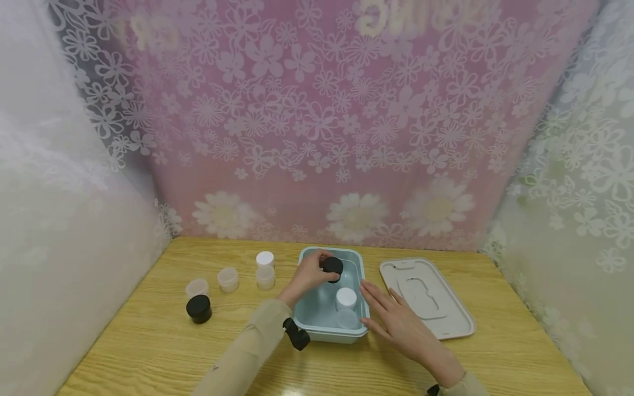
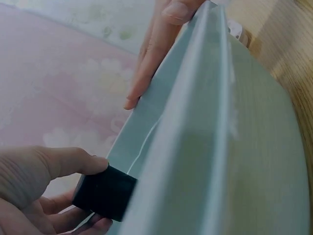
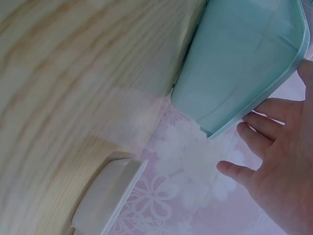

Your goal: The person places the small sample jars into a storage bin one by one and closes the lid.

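Note:
My left hand [image 1: 311, 275] pinches a small black jar [image 1: 333, 266] between thumb and fingers, over the far part of a light blue plastic bin [image 1: 317, 308]. In the left wrist view the thumb lies on one side of the black jar [image 2: 105, 191] and the fingers curl under the other. A clear jar with a white lid [image 1: 346, 298] lies in the near part of the bin. My right hand [image 1: 401, 324] rests at the bin's right rim with fingers extended, and in the right wrist view the fingertips [image 3: 257, 117] are right at that rim.
Left of the bin stand a white-lidded jar [image 1: 264, 259], several small clear containers [image 1: 228, 279] and another black jar [image 1: 200, 309]. A pale grey lid [image 1: 426, 297] lies flat on the wooden table [image 1: 148, 352] to the right. Flowered curtains [image 1: 317, 132] enclose the table.

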`<action>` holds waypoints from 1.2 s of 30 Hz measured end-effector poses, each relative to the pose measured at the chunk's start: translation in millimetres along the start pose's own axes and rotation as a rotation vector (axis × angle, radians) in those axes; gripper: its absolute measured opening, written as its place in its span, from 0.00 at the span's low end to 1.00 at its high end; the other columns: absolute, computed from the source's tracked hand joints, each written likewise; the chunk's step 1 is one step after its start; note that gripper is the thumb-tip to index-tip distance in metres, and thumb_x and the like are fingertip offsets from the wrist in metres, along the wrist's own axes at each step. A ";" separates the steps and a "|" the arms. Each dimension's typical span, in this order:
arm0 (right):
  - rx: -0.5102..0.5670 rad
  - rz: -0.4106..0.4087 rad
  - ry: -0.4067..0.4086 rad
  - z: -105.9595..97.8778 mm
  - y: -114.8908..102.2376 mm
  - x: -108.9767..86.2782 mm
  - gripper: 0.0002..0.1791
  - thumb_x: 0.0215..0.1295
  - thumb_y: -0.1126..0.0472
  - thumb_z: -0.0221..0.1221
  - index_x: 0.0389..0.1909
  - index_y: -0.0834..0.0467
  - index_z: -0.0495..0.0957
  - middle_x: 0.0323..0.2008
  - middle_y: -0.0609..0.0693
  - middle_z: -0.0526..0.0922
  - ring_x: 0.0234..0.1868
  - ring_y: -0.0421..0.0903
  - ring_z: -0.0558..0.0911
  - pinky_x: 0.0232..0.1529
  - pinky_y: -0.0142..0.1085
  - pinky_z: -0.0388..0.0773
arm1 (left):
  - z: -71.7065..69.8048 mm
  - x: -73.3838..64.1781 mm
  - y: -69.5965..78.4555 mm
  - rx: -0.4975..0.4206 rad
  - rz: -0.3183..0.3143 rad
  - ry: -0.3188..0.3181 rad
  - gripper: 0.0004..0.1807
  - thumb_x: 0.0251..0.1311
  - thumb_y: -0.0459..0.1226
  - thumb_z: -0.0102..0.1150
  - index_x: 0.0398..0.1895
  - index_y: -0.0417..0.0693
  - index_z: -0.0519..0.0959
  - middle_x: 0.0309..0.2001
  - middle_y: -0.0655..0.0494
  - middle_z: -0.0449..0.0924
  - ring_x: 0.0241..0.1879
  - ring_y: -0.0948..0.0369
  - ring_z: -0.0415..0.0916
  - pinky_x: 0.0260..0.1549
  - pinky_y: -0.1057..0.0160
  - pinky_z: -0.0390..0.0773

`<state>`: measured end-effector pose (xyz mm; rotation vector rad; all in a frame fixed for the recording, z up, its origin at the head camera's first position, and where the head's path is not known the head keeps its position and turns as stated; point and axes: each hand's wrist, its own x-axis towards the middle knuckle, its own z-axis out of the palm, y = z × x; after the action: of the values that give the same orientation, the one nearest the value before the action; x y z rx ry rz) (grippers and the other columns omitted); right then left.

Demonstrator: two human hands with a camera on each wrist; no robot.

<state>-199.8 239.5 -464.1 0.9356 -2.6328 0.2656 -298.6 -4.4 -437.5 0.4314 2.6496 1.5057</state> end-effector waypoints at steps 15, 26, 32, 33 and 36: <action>-0.007 -0.024 0.018 0.0 -1.3 0.2 0.38 0.74 0.44 0.57 0.77 0.59 0.61 0.76 0.54 0.63 0.73 0.50 0.69 0.69 0.61 0.64 | 13.8 2.8 0.7 0.110 -0.106 -0.101 0.28 0.59 0.36 0.71 0.61 0.35 0.75 0.57 0.38 0.78 0.56 0.43 0.76 0.55 0.45 0.78; -0.016 -0.018 0.019 -0.4 -0.3 0.0 0.38 0.74 0.43 0.56 0.77 0.60 0.61 0.76 0.54 0.63 0.73 0.51 0.68 0.70 0.61 0.64 | 17.8 5.0 -2.2 0.044 -0.146 -0.178 0.28 0.70 0.43 0.62 0.66 0.36 0.71 0.64 0.36 0.73 0.62 0.41 0.73 0.59 0.42 0.75; -0.018 -0.026 0.030 -0.4 -0.2 0.3 0.38 0.74 0.43 0.56 0.77 0.60 0.61 0.76 0.54 0.63 0.73 0.51 0.68 0.69 0.60 0.64 | 23.1 9.8 -6.8 -0.025 -0.131 -0.290 0.26 0.78 0.43 0.50 0.71 0.36 0.68 0.69 0.37 0.68 0.69 0.42 0.66 0.65 0.41 0.70; -0.020 -0.028 0.034 -0.3 -0.3 0.4 0.38 0.74 0.43 0.56 0.77 0.60 0.62 0.76 0.54 0.63 0.73 0.51 0.69 0.69 0.60 0.64 | 23.2 9.9 -6.7 -0.030 -0.132 -0.306 0.26 0.78 0.43 0.49 0.71 0.37 0.68 0.70 0.38 0.68 0.70 0.42 0.65 0.66 0.41 0.69; -0.020 -0.033 0.043 -0.2 -0.9 0.6 0.38 0.74 0.44 0.56 0.76 0.61 0.62 0.75 0.55 0.64 0.73 0.51 0.69 0.69 0.61 0.65 | 23.0 8.8 -5.8 -0.032 -0.134 -0.345 0.28 0.80 0.45 0.45 0.74 0.38 0.65 0.73 0.39 0.64 0.73 0.43 0.61 0.69 0.41 0.66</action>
<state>-199.7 238.5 -463.6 0.9551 -2.5744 0.2478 -303.8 14.3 -453.6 0.4549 2.3354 1.2993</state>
